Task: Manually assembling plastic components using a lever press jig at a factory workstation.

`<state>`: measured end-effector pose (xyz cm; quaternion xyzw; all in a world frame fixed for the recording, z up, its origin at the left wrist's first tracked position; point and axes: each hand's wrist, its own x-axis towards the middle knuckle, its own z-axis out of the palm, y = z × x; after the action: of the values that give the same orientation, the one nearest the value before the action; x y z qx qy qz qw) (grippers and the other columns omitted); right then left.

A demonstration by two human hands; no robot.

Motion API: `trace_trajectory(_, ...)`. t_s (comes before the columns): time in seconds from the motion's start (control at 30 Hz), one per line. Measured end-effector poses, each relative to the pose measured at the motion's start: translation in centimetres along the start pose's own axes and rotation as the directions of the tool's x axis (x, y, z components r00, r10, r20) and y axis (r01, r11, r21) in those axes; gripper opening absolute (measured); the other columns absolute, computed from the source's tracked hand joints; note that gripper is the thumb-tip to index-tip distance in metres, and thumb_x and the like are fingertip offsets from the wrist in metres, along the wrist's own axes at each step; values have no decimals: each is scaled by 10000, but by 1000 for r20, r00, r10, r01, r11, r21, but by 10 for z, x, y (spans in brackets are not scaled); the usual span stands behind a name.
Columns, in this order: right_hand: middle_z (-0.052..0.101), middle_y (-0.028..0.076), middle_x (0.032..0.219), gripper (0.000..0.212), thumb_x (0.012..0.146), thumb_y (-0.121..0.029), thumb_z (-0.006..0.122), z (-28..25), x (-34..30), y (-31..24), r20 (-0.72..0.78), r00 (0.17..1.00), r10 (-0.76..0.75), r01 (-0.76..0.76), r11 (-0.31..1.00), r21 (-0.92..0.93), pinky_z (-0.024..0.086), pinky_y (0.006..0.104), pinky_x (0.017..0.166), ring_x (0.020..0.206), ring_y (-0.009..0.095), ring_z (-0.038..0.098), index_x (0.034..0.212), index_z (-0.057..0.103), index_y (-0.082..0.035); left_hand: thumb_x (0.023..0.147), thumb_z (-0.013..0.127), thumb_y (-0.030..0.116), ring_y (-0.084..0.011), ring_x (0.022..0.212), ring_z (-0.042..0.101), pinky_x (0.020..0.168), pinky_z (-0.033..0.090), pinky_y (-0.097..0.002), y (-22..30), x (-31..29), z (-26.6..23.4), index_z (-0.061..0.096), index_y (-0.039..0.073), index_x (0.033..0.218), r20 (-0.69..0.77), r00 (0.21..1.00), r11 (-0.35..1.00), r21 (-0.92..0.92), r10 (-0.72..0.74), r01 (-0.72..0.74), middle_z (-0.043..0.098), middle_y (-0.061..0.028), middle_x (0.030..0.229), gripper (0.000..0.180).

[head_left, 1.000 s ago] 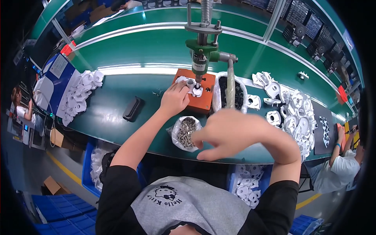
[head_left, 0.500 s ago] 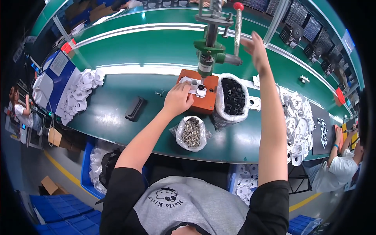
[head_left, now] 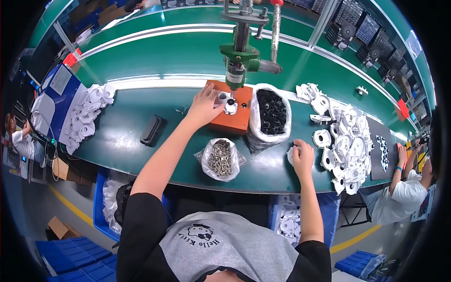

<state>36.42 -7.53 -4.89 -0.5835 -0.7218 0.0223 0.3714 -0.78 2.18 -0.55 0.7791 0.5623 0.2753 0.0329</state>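
Under the press head a white plastic part with a black round piece in it sits on the orange block. My left hand lies at the block's left side, its fingers curled against that part. On the table to the right, my right hand has its fingers closed around another white plastic part, mostly hidden by the hand. A bag of black plastic pieces stands beside the block. Nearer to me is a bag of metal pins.
White plastic parts lie heaped at the right, with more at the left by a blue bin. A black case rests left of the block. The press lever rises at the back. A co-worker sits at the far right.
My right hand has come down from beside the press lever to the table and closed on a white plastic part. The left hand stays at the block. The whole view has shifted slightly.
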Motion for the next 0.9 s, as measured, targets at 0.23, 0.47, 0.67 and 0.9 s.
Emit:
trace_trajectory(0.23, 639, 85, 832, 143, 756, -77, 594, -4, -10, -5, -40, 999, 29, -32, 996, -78, 413, 385, 798, 808, 273, 581, 892, 625, -44, 775, 613, 383, -299, 1177, 476, 974, 349, -459, 20, 24, -35, 518, 43, 1093, 121, 985, 986, 98, 123, -135, 547, -152, 1168, 475)
trace_trajectory(0.47, 639, 68, 810, 89, 752, -51, 583, -4, -11, -7, -53, 998, 34, -36, 999, -40, 413, 369, 740, 753, 251, 570, 835, 618, -47, 650, 644, 507, -282, 805, 623, 733, 476, -369, 35, 39, -70, 592, 47, 833, 218, 960, 978, 150, -176, 145, 646, -129, 826, 499)
trace_trajectory(0.67, 631, 57, 786, 80, 744, -42, 586, -3, -8, -7, -69, 997, 46, -51, 996, -68, 409, 359, 722, 720, 241, 563, 819, 613, -52, 648, 729, 509, -191, 684, 582, 618, 444, -302, 7, 46, -67, 608, 17, 795, 387, 881, 911, -191, -272, 366, 604, -88, 729, 527)
trace_trajectory(0.9, 618, 53, 750, 75, 736, -36, 583, -2, -7, -7, -98, 995, 35, -39, 998, -39, 410, 358, 740, 702, 237, 559, 806, 606, -50, 743, 739, 323, -130, 648, 572, 578, 451, -281, -15, 55, -50, 602, 6, 740, 361, 867, 790, -389, -343, 475, 623, -62, 715, 345)
